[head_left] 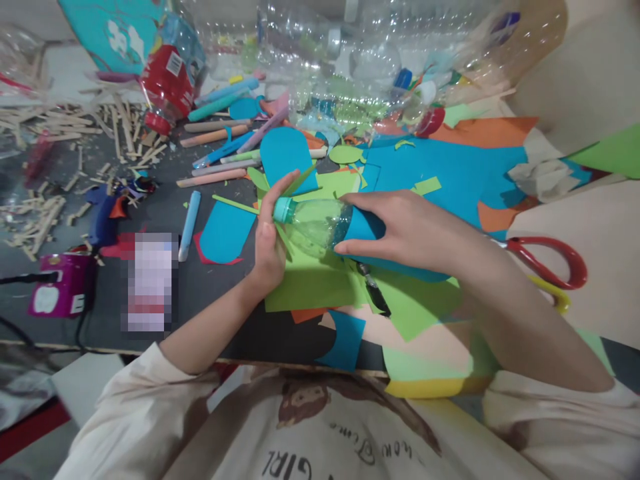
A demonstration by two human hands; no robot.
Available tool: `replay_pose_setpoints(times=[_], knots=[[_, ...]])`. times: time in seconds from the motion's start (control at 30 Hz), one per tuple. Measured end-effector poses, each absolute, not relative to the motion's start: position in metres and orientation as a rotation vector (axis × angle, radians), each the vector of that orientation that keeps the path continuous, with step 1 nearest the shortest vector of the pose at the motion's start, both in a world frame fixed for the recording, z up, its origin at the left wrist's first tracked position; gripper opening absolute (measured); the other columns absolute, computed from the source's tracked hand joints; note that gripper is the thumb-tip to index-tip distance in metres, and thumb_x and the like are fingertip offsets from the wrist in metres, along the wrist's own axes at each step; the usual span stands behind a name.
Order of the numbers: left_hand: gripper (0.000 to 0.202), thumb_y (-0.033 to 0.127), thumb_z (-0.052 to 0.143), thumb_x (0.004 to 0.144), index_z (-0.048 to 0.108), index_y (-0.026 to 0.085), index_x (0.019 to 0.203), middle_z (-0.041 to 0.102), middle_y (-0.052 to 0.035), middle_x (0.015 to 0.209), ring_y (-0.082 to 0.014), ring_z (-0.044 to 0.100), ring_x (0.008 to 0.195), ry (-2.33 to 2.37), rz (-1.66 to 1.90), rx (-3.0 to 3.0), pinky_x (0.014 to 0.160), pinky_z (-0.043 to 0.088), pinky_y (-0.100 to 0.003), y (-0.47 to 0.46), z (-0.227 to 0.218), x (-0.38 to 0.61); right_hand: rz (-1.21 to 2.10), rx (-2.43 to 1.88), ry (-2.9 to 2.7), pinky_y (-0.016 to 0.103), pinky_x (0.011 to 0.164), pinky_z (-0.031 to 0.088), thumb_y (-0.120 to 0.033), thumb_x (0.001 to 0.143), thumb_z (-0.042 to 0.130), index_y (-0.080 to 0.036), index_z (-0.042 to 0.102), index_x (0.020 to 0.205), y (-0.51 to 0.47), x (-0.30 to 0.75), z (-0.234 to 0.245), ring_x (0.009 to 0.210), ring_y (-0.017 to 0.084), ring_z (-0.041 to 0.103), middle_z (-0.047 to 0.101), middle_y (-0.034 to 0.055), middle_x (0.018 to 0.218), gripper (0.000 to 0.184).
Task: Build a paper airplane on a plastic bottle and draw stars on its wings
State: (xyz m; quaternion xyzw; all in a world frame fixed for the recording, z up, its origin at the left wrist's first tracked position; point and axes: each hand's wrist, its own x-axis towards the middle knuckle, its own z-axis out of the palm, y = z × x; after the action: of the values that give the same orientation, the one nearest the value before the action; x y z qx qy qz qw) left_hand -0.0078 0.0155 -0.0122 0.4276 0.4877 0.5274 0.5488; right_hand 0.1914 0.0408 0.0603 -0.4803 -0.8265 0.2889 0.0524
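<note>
A clear plastic bottle [320, 221] with a mint-green cap [283, 210] lies sideways between my hands, its cap to the left. My right hand [400, 223] grips its body, thumb and fingers on opposite sides, over a piece of blue paper [364, 227] around the bottle. At the cap end my left hand [271, 243] curls against the cap, its fingers partly hidden. Narrow green paper strips stick out near that hand. Under the bottle are green paper sheets [320, 290]. A blue rounded paper piece [227, 233] lies left of my left hand, another [285, 157] beyond it.
Red-and-yellow scissors [550, 263] lie by my right forearm. Several clear bottles [360, 80] and coloured sticks [220, 140] fill the back. At left are wooden sticks [50, 127], a blue glue gun [103, 213], a purple box [61, 285] with cables and a blurred phone [150, 283].
</note>
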Motion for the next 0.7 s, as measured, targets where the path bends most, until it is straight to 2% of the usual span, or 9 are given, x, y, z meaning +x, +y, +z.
replay_pose_setpoints(times=[0.1, 0.2, 0.33, 0.4, 0.47, 0.53, 0.6, 0.7], knots=[[0.062, 0.077, 0.056, 0.079, 0.062, 0.03, 0.119, 0.058, -0.0027, 0.14, -0.0303, 0.038, 0.144, 1.08, 1.354, 1.132, 0.119, 0.032, -0.038, 0.015, -0.015, -0.008, 0.887, -1.447, -2.519, 0.041, 0.076, 0.054, -0.057, 0.083, 0.059, -0.019, 0.067, 0.126, 0.042, 0.193, 0.06, 0.102, 0.036, 0.07, 0.076, 0.0126, 0.112, 0.058], [0.068, 0.08, 0.059, 0.073, 0.061, 0.029, 0.118, 0.062, -0.0036, 0.134, -0.0302, 0.044, 0.14, 1.022, 1.334, 1.149, 0.117, 0.036, -0.038, 0.014, -0.018, -0.009, 0.883, -1.459, -2.522, 0.04, 0.075, 0.054, -0.06, 0.082, 0.059, -0.023, 0.067, 0.126, 0.044, 0.197, 0.059, 0.099, 0.035, 0.07, 0.076, 0.0105, 0.11, 0.058], [0.067, 0.081, 0.05, 0.08, 0.059, 0.031, 0.123, 0.058, -0.0036, 0.14, -0.0289, 0.038, 0.145, 1.025, 1.259, 1.255, 0.12, 0.031, -0.038, 0.017, -0.015, -0.012, 0.891, -1.488, -2.534, 0.039, 0.074, 0.054, -0.058, 0.081, 0.06, -0.022, 0.065, 0.131, 0.048, 0.203, 0.062, 0.101, 0.035, 0.07, 0.075, 0.0106, 0.115, 0.061], [0.058, 0.072, 0.053, 0.085, 0.055, 0.035, 0.129, 0.051, -0.0007, 0.147, -0.0263, 0.031, 0.149, 1.001, 1.266, 1.345, 0.121, 0.028, -0.035, 0.02, -0.014, -0.013, 0.88, -1.506, -2.545, 0.04, 0.074, 0.054, -0.058, 0.08, 0.061, -0.022, 0.064, 0.131, 0.051, 0.207, 0.064, 0.102, 0.036, 0.07, 0.074, 0.0112, 0.118, 0.063], [0.056, 0.061, 0.063, 0.086, 0.049, 0.037, 0.135, 0.049, -0.0016, 0.148, -0.0258, 0.034, 0.148, 0.999, 1.276, 1.368, 0.117, 0.033, -0.035, 0.023, -0.015, -0.015, 0.865, -1.526, -2.557, 0.041, 0.074, 0.054, -0.058, 0.078, 0.063, -0.022, 0.065, 0.131, 0.054, 0.21, 0.066, 0.103, 0.037, 0.069, 0.073, 0.0112, 0.12, 0.064], [0.064, 0.056, 0.07, 0.083, 0.044, 0.034, 0.138, 0.059, -0.0063, 0.134, -0.0267, 0.049, 0.136, 1.021, 1.225, 1.368, 0.106, 0.044, -0.035, 0.026, -0.02, -0.017, 0.862, -1.535, -2.57, 0.041, 0.074, 0.055, -0.059, 0.078, 0.064, -0.023, 0.063, 0.132, 0.055, 0.213, 0.066, 0.105, 0.038, 0.068, 0.072, 0.011, 0.124, 0.066], [0.071, 0.058, 0.071, 0.08, 0.042, 0.029, 0.138, 0.066, -0.0062, 0.111, -0.0251, 0.062, 0.117, 1.029, 1.145, 1.427, 0.092, 0.051, -0.033, 0.03, -0.028, -0.019, 0.858, -1.522, -2.583, 0.042, 0.076, 0.055, -0.059, 0.077, 0.064, -0.022, 0.061, 0.135, 0.055, 0.215, 0.065, 0.11, 0.039, 0.067, 0.069, 0.0105, 0.129, 0.068], [0.07, 0.058, 0.07, 0.082, 0.039, 0.029, 0.137, 0.065, -0.0025, 0.098, -0.0202, 0.067, 0.101, 1.026, 1.113, 1.55, 0.081, 0.053, -0.029, 0.034, -0.039, -0.023, 0.832, -1.505, -2.598, 0.046, 0.083, 0.056, -0.057, 0.078, 0.065, -0.023, 0.058, 0.138, 0.056, 0.216, 0.062, 0.118, 0.04, 0.063, 0.065, 0.0093, 0.137, 0.07]])
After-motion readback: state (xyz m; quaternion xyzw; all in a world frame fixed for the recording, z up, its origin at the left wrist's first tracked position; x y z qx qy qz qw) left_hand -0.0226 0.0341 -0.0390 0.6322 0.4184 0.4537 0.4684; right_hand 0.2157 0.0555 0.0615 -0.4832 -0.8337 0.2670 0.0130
